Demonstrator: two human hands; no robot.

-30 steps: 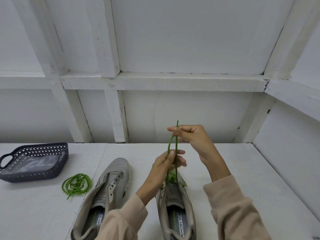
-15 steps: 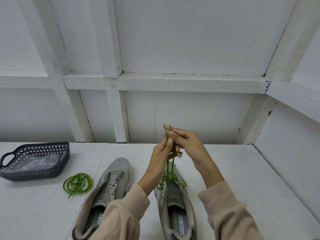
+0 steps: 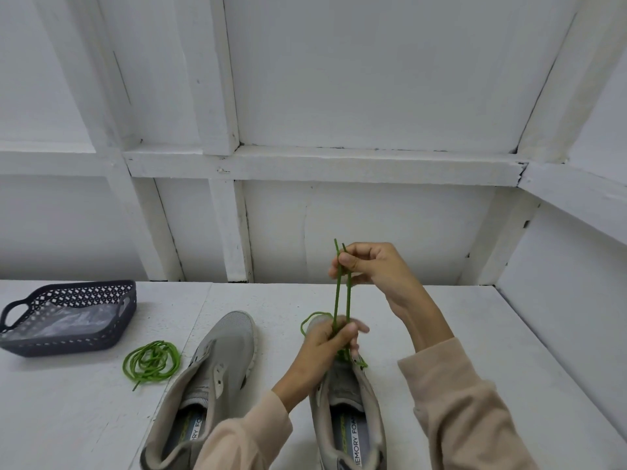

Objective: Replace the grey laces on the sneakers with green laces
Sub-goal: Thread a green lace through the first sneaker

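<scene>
Neither sneaker shows a grey lace, so I judge the stripping done; where the grey laces went I cannot tell. The re-lacing is only begun. The right grip (image 3: 373, 269) pinches the two ends of a green lace (image 3: 342, 293) between thumb and forefinger, the other fingers curled, and holds them high. Straight below it, the left grip (image 3: 327, 340) is closed round both strands just above the right sneaker (image 3: 349, 405). Under that grip the lace enters the eyelets nearest the toe; the eyelets nearer the person look bare. This looks like evening the ends before crossing upward.

Left to do: the rest of this sneaker, then the whole left sneaker (image 3: 220, 361), which lies just left of the left grip with empty eyelets. Its lace, a coiled green lace (image 3: 151, 361), lies farther left on the bench (image 3: 475, 334), and beyond that is a dark basket (image 3: 84, 344) with clear plastic inside.

For room: the back wall (image 3: 373, 225) rises close behind the right grip, so pulls are better taken upward or toward the person. To the right of both grips the bench lies bare up to the side wall (image 3: 559, 300). The near edge of the bench is out of view.
</scene>
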